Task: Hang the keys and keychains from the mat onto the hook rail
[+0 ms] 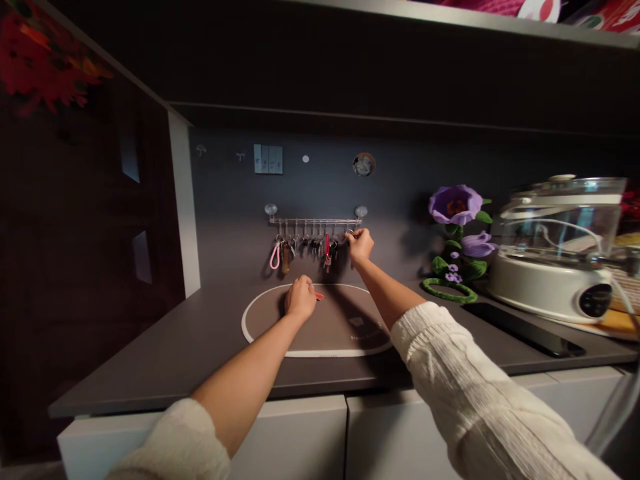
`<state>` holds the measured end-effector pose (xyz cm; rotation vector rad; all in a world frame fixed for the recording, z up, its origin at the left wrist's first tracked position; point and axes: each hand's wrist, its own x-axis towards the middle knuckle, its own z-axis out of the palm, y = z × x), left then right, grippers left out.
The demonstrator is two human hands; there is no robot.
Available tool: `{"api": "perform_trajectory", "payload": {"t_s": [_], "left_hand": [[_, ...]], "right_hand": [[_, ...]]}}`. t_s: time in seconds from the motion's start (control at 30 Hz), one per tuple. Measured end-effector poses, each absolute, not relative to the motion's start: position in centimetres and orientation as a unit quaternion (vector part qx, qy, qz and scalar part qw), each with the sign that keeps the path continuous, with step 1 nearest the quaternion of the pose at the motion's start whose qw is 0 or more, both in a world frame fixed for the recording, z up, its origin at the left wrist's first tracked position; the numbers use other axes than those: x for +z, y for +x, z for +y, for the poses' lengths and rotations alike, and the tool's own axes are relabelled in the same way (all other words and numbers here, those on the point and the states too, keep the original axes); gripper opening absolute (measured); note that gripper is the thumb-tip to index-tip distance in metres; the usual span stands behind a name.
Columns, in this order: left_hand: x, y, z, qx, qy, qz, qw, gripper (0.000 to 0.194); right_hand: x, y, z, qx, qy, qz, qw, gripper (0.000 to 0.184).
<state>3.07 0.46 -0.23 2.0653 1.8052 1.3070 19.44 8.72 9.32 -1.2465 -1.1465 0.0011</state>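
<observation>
On the smooth, dark table, the left hand curls over a white-rimmed oval mat, a red piece beside its fingers—grip unclear. Beyond, the right hand pinches a thin ring—fingers narrow, just below the slim rail of metal keys.

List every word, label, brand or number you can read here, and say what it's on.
No text is legible:
Oval mat: lettering on its face and tiny print on its rim, too blurred.
Wall panel: marks too small.
Control panel: markings too blurred.
Red packaging: printing unreadable.
</observation>
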Motion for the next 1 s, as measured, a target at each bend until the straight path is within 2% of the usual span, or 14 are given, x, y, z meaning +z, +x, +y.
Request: {"api": "perform_trajectory", "payload": {"t_s": [0.47,0.7,0.9,1.0], "left_hand": [[-0.4,2.9,1.0,0.445,0.652,0.611,0.066,0.015],[-0.6,2.6,1.4,0.46,0.635,0.616,0.076,0.014],[-0.4,2.2,1.3,0.456,0.63,0.625,0.069,0.016],[-0.1,1.9,1.0,0.454,0.626,0.63,0.071,0.018]], "right_hand": [[8.0,19.3,9.5,0.013,-0.558,-0.485,0.673,0.019],[7.1,19.7,8.8,0.02,-0.563,-0.505,0.654,0.017],[5.5,19.4,7.2,-0.029,-0.573,-0.518,0.635,0.023],[4.3,18.8,6.2,-0.002,-0.564,-0.545,0.62,0.023]]}}
